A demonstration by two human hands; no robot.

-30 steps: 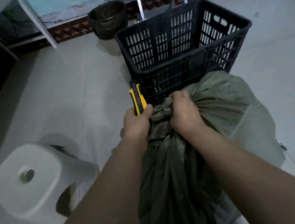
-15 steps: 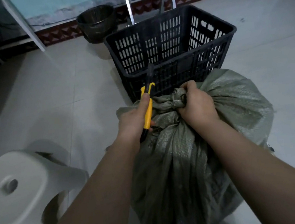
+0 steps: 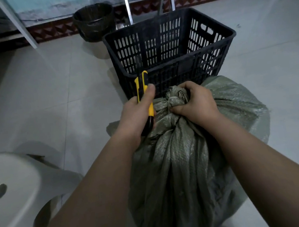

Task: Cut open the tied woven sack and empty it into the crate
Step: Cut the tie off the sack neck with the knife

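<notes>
- My left hand (image 3: 135, 115) has a clenched grip on the yellow-and-black utility knife (image 3: 144, 99), thumb pressed along its side, the tip pointing up and away toward the crate (image 3: 173, 67). I cannot tell whether any blade is out.
- My right hand (image 3: 194, 102) has its grip closed around the knot (image 3: 174, 96) at the neck of the woven sack (image 3: 179, 166), fingers wrapped over the bunched fabric.
- The sack stands upright on the floor (image 3: 50, 98) between my arms, full and still tied, its far side just against the near wall of the crate. The crate looks empty as far as I can see.
- The step in hand, as I judge it, is cutting the tie, so nothing has been emptied yet.
- To do it well I would pull the knot up and taut with the right hand, so that the gathered neck below it stands clear.
- I would bring the knife to the neck just under the knot and cut away from my right fingers and wrist, which sit very close to the edge.
- Short, shallow strokes should part the weave without slashing the body of the sack or what is inside.
- The white stool (image 3: 10, 189) at my left stays out of the way.
</notes>
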